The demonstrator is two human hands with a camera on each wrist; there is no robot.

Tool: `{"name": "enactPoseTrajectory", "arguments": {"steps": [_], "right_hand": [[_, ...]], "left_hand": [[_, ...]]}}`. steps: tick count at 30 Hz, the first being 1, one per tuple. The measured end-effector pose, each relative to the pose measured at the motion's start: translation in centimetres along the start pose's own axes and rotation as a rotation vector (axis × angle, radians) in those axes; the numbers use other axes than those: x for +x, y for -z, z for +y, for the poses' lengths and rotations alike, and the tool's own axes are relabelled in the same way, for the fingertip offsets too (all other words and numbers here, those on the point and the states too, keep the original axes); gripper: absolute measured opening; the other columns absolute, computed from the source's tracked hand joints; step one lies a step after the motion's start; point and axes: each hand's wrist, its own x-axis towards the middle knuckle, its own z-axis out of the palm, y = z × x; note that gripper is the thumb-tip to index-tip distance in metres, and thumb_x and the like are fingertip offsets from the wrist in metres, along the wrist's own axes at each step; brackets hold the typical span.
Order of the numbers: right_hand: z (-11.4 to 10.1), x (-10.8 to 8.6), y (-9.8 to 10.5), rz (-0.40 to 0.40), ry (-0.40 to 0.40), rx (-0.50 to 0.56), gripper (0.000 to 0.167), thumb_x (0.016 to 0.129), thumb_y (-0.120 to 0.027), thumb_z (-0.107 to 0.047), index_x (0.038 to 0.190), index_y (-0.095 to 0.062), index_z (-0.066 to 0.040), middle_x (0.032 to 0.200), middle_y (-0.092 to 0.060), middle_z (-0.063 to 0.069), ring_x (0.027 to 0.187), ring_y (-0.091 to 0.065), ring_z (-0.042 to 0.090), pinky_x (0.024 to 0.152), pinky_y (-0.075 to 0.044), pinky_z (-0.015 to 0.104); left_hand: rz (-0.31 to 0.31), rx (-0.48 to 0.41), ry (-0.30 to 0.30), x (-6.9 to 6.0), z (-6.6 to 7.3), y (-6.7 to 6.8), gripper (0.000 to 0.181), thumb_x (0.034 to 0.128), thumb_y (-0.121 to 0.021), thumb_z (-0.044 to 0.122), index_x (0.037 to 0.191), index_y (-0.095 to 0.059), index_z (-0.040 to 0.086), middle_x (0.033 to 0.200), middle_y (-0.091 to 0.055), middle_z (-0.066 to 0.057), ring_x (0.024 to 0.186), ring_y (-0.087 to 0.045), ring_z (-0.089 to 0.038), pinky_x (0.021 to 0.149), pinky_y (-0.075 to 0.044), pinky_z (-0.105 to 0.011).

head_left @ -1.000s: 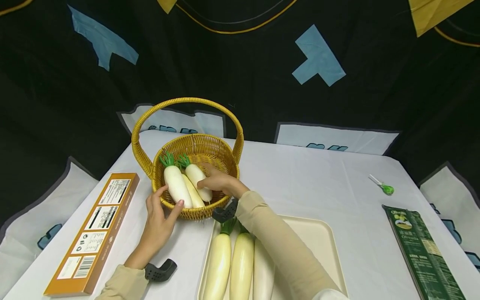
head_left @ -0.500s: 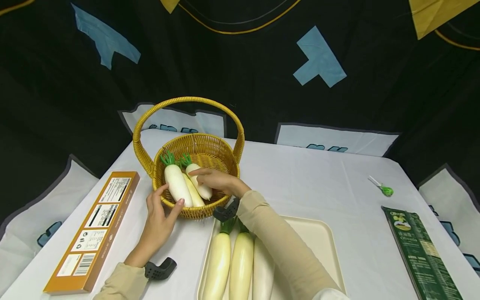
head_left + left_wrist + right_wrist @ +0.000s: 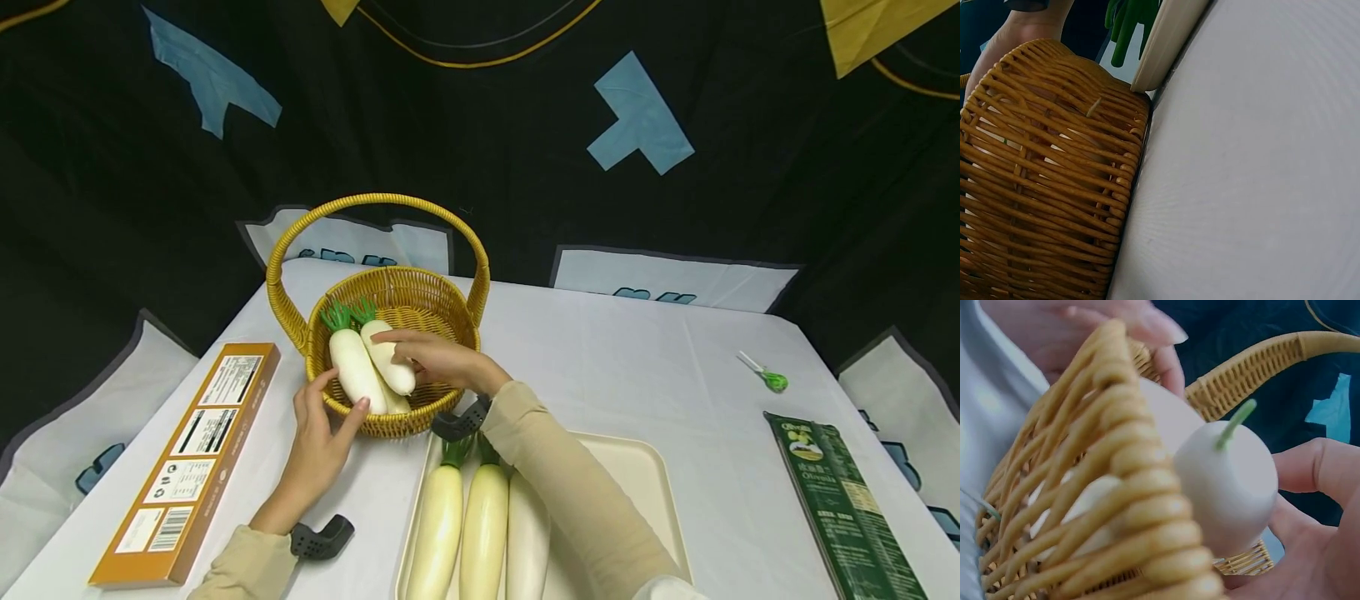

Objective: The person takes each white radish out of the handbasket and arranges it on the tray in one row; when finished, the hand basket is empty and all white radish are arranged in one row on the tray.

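A yellow wicker basket (image 3: 442,400) with a tall handle holds several pale radishes. My left hand (image 3: 318,442) holds its front-left rim, thumb and a finger over the edge, beside a large white radish (image 3: 352,371). My right hand (image 3: 442,360) reaches in from the right and grips a smaller white radish (image 3: 390,367) between thumb and fingers. That radish lies over a yellowish one (image 3: 396,403), which is mostly covered. In the right wrist view its rounded tip (image 3: 1225,487) shows close to the rim. The left wrist view shows the basket's woven side (image 3: 1047,169).
In front of the basket, a cream tray (image 3: 630,467) bears several long pale vegetables (image 3: 437,533) with green tops, partly under my right forearm. An orange box (image 3: 187,467) lies left. At right are a green packet (image 3: 840,500) and a small green-headed item (image 3: 772,381).
My right hand has closed its fingers on the smaller radish and shifted it left and up, against the large radish and over the yellowish one. The left hand has stayed on the rim.
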Motion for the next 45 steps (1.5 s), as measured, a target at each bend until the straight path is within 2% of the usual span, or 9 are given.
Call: {"name": "enactPoseTrajectory", "arguments": {"steps": [9, 15, 19, 27, 30, 34, 38, 42, 45], "right_hand": [[-0.6, -1.4, 0.4, -0.084, 0.078, 0.157, 0.050, 0.089, -0.037, -0.008, 0.138, -0.036, -0.019, 0.139, -0.031, -0.003, 0.073, -0.039, 0.011, 0.066, -0.039, 0.024], [-1.4, -3.7, 0.8, -0.120, 0.159, 0.240, 0.048, 0.092, -0.040, -0.008, 0.139, -0.034, -0.017, 0.143, -0.027, -0.001, 0.091, -0.047, 0.010, 0.078, -0.043, 0.025], [-1.7, -6.0, 1.1, -0.119, 0.204, 0.240, 0.048, 0.092, -0.047, -0.009, 0.138, -0.036, -0.019, 0.136, -0.036, 0.002, 0.103, -0.048, 0.011, 0.086, -0.044, 0.027], [1.0, -14.2, 2.2, -0.161, 0.292, 0.338, 0.045, 0.090, -0.052, -0.010, 0.132, -0.039, -0.018, 0.120, -0.042, 0.007, 0.099, -0.052, 0.014, 0.083, -0.048, 0.028], [2.8, -17.9, 2.4, -0.180, 0.344, 0.324, 0.044, 0.090, -0.050, -0.004, 0.131, -0.040, -0.019, 0.121, -0.041, 0.006, 0.100, -0.052, 0.012, 0.082, -0.049, 0.027], [4.9, -22.2, 2.2, -0.130, 0.361, 0.266, 0.049, 0.087, -0.050, 0.005, 0.132, -0.040, -0.013, 0.124, -0.044, 0.004, 0.106, -0.053, 0.013, 0.083, -0.049, 0.028], [6.9, -25.4, 1.4, -0.021, 0.294, 0.174, 0.050, 0.086, -0.051, 0.006, 0.133, -0.035, -0.004, 0.127, -0.044, 0.002, 0.106, -0.056, 0.015, 0.080, -0.051, 0.030], [8.3, -27.4, 0.0, 0.141, 0.085, 0.040, 0.048, 0.086, -0.058, -0.006, 0.130, -0.037, -0.008, 0.122, -0.043, 0.003, 0.098, -0.057, 0.014, 0.075, -0.050, 0.028], [9.1, -28.2, -0.9, 0.192, -0.069, 0.075, 0.048, 0.085, -0.061, -0.013, 0.128, -0.039, -0.011, 0.117, -0.046, 0.005, 0.095, -0.056, 0.016, 0.074, -0.050, 0.029]], "left_hand": [[-0.005, 0.009, 0.017, -0.1, -0.1, 0.2, 0.062, 0.0894, -0.054, 0.033, 0.137, -0.021, 0.011, 0.139, -0.013, -0.024, 0.128, -0.022, -0.044, 0.099, -0.023, -0.062], [-0.010, 0.018, 0.028, -0.1, -0.2, 0.4, 0.062, 0.0894, -0.054, 0.035, 0.138, -0.021, 0.014, 0.139, -0.013, -0.024, 0.128, -0.022, -0.043, 0.098, -0.024, -0.062], [-0.003, 0.027, 0.030, -0.1, -0.4, 0.5, 0.062, 0.0898, -0.053, 0.036, 0.138, -0.020, 0.014, 0.139, -0.013, -0.024, 0.127, -0.023, -0.043, 0.097, -0.025, -0.062], [-0.030, 0.017, 0.024, -0.1, -0.4, -0.2, 0.062, 0.0900, -0.052, 0.037, 0.138, -0.020, 0.015, 0.140, -0.011, -0.024, 0.127, -0.024, -0.045, 0.096, -0.026, -0.064], [-0.037, 0.031, 0.030, -0.2, -0.3, -0.1, 0.062, 0.0902, -0.052, 0.037, 0.138, -0.019, 0.015, 0.140, -0.011, -0.024, 0.126, -0.025, -0.046, 0.095, -0.027, -0.064], [-0.033, 0.039, 0.030, -0.2, -0.1, 0.3, 0.062, 0.0901, -0.052, 0.037, 0.138, -0.020, 0.016, 0.140, -0.012, -0.023, 0.126, -0.025, -0.046, 0.096, -0.026, -0.064], [-0.019, 0.031, 0.017, 0.0, -0.1, 0.3, 0.061, 0.0897, -0.053, 0.035, 0.138, -0.021, 0.015, 0.140, -0.013, -0.023, 0.127, -0.024, -0.044, 0.097, -0.025, -0.063], [-0.023, 0.016, 0.010, 0.1, -0.2, 0.2, 0.062, 0.0899, -0.053, 0.035, 0.138, -0.020, 0.015, 0.140, -0.012, -0.023, 0.129, -0.021, -0.043, 0.098, -0.024, -0.063], [-0.022, 0.015, 0.012, 0.0, -0.2, 0.1, 0.062, 0.0899, -0.053, 0.035, 0.138, -0.021, 0.014, 0.140, -0.012, -0.023, 0.129, -0.021, -0.044, 0.098, -0.024, -0.063]]}}
